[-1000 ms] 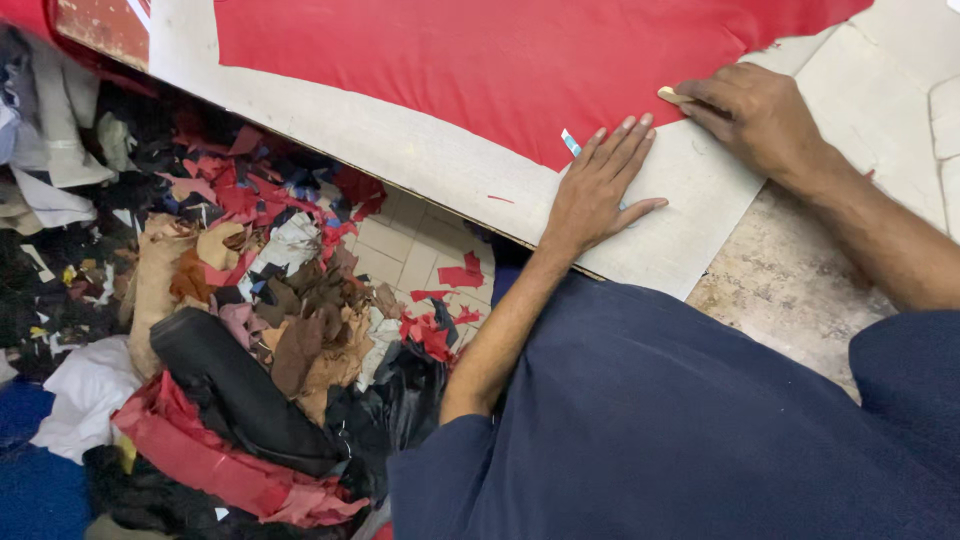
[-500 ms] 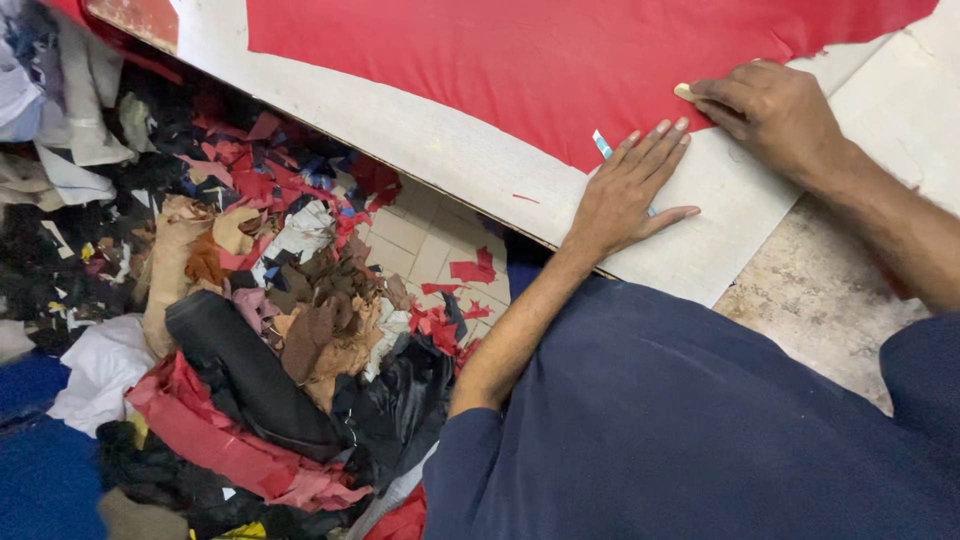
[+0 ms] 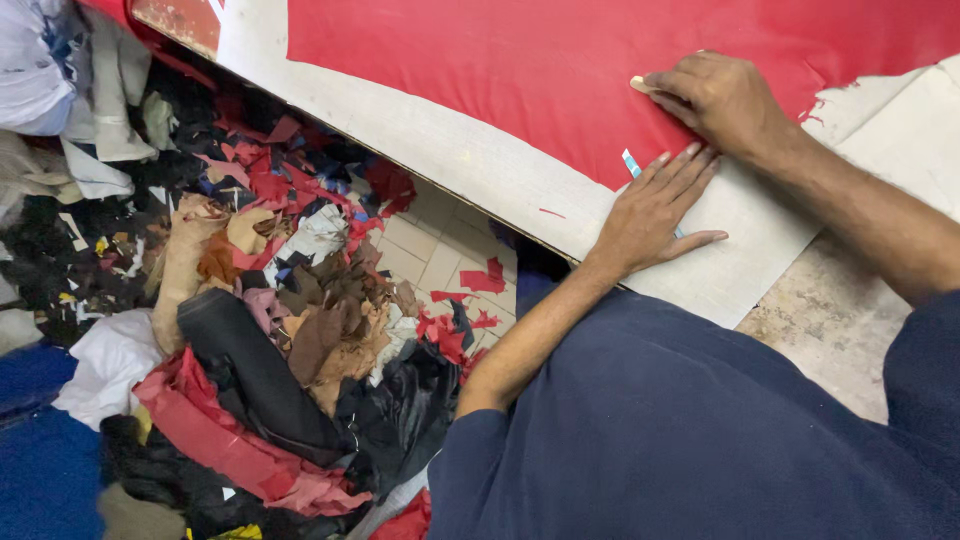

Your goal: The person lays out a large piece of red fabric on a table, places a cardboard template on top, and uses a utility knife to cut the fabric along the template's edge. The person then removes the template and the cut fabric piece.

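Observation:
A large red sheet of fabric or leather (image 3: pixel 560 70) lies on a pale board (image 3: pixel 480 165) that covers the worktable. My left hand (image 3: pixel 655 210) rests flat on the board at the red sheet's lower edge, fingers spread, with a small pale blue strip (image 3: pixel 630 162) showing beside its fingertips. My right hand (image 3: pixel 720 100) presses on the red sheet just above, fingers curled around a small pale piece (image 3: pixel 640 85), perhaps chalk, at its fingertips. The two hands are close together but apart.
Below the table's edge the tiled floor (image 3: pixel 425 250) holds a heap of scraps (image 3: pixel 300 300) in red, black, brown and tan. A black roll (image 3: pixel 250 370) and a red folded piece (image 3: pixel 210 430) lie in it. White cloth (image 3: pixel 110 360) sits at the left. Bare stone tabletop (image 3: pixel 850 330) shows at right.
The view has shifted, so the hands and table sit further right and up in the frame. Both hands keep the same pose on the red sheet and board.

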